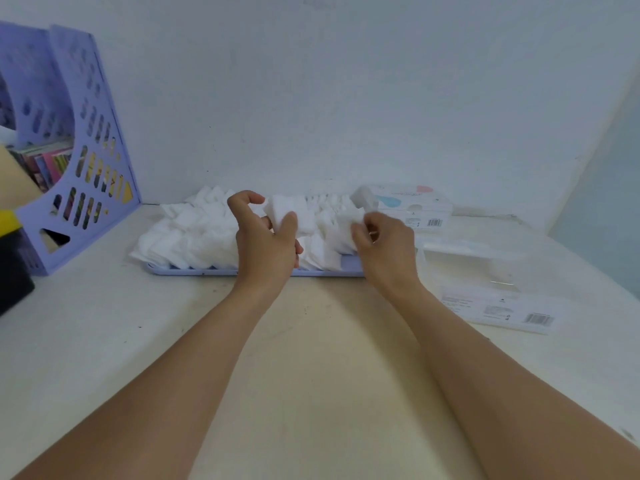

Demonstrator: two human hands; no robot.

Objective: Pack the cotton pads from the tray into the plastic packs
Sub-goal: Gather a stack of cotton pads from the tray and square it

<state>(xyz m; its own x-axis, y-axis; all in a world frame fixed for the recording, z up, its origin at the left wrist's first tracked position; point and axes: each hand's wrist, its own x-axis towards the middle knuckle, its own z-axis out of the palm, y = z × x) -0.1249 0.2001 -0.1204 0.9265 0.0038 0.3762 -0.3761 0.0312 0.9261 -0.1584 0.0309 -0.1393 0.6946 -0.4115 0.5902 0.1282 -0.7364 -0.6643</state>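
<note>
While over the tray (194, 270), both hands on cotton pads (194, 233).

Both forearms stretched forward, left hand (266, 242) fingers curled, pinching, right hand (384, 245) fingers curled, gripping

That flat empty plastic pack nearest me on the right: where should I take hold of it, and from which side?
Judging from this view, pinch the empty plastic pack at its left near corner, coming in from the left with the right hand. It lies flat on the table, so fingers must slide under an edge. That edge is the closest one, and the table beside it is free. Its open end cannot be made out.
</note>
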